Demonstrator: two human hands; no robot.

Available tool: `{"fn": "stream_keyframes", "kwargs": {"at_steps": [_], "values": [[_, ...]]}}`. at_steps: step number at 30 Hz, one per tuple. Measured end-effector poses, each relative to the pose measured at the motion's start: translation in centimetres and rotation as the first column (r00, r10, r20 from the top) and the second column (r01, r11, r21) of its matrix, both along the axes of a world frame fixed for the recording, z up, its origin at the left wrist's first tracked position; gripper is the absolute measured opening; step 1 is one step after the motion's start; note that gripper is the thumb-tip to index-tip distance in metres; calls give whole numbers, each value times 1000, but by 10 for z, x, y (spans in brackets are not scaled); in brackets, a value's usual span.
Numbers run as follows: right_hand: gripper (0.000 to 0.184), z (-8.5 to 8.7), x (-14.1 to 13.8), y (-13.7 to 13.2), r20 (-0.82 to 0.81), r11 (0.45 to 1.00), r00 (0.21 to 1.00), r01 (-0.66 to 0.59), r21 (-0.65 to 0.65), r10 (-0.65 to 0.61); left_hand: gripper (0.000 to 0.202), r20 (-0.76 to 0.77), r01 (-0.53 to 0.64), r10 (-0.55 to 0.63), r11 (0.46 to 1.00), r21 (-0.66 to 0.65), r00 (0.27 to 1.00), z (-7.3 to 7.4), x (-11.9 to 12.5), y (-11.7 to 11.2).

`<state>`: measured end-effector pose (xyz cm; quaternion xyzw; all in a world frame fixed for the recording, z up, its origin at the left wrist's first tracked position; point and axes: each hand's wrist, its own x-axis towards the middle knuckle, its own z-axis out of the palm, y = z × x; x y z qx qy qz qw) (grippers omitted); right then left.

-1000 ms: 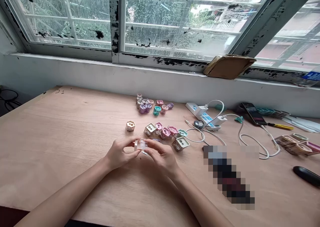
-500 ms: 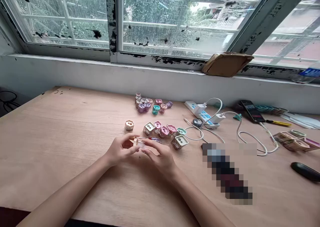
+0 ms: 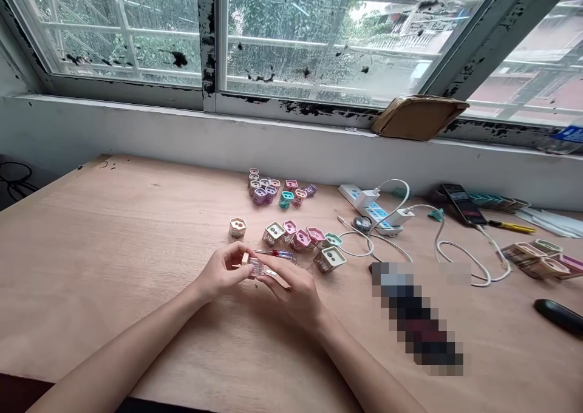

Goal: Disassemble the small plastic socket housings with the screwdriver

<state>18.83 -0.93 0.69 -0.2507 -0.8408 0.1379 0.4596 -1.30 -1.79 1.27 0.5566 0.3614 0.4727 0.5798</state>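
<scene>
Both my hands meet over the wooden table (image 3: 113,231) near its middle. My left hand (image 3: 221,274) pinches a small clear plastic sharpener piece with a beige end (image 3: 255,266). My right hand (image 3: 291,288) closes its fingers on the same piece from the right. A small screwdriver with a blue and red handle (image 3: 279,254) lies just behind my fingers. A row of pastel sharpeners (image 3: 303,240) sits right beyond it, with one beige sharpener (image 3: 237,226) apart at the left.
A cluster of smaller purple, pink and teal sharpeners (image 3: 277,191) lies farther back. A white power strip (image 3: 368,208) with white cables (image 3: 455,255), a phone (image 3: 463,203), more sharpeners (image 3: 542,261) and a black object (image 3: 560,316) fill the right. A blurred-out patch (image 3: 419,322) lies on the table. The window sill holds a cardboard piece (image 3: 419,116).
The clear piece has been turned and lowered slightly in my fingers. My right hand has shifted off the screwdriver, which now lies in plain view behind it.
</scene>
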Motion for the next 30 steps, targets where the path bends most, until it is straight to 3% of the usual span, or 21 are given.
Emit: {"fn": "stream_keyframes", "kwargs": {"at_steps": [10, 18, 24, 30], "values": [[38, 1, 0, -2, 37, 999, 999, 15, -43, -14, 28, 39, -59, 55, 993, 101, 998, 5, 3, -4], [39, -1, 3, 2, 16, 998, 1000, -2, -55, 3, 39, 98, 49, -46, 998, -26, 994, -2, -2, 1], [30, -3, 6, 4, -36, 981, 995, 86, -176, -94, 51, -63, 54, -51, 997, 49, 997, 0, -6, -1], [29, -5, 7, 4, -54, 967, 993, 86, -238, -101, 49, -56, 3, 1, 998, 67, 998, 3, -5, -1]]}}
